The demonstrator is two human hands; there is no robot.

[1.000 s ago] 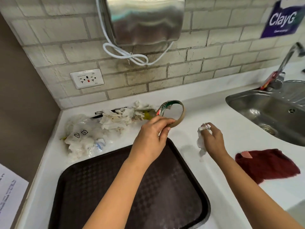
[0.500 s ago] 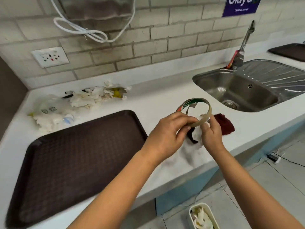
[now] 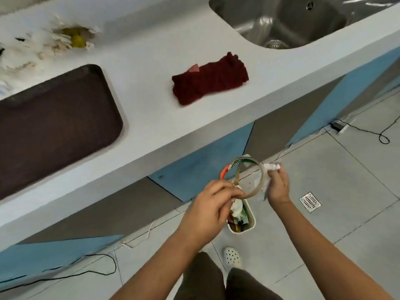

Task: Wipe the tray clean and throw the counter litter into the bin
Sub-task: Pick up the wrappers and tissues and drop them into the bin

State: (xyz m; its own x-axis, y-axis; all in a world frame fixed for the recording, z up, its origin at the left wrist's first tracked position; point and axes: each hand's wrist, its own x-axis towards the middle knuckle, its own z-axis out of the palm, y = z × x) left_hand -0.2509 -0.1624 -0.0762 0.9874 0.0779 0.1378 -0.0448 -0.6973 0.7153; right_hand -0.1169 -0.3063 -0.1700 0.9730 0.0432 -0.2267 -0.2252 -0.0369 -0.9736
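Over the floor bin [image 3: 242,221], below the tabletop [image 3: 151,109] edge: left hand [image 3: 207,208] pinching paper ring [image 3: 242,178], right hand [image 3: 278,187] clutching crumpled tissue [image 3: 272,166]. Drop not yet made. Bin part full. More litter [image 3: 49,44] left at tabletop's back, beside tray [image 3: 54,124]; tray wiping judged undone, red cloth [image 3: 210,80] lying untouched. Bin mouth narrow, close under cabinet front; open floor to right.
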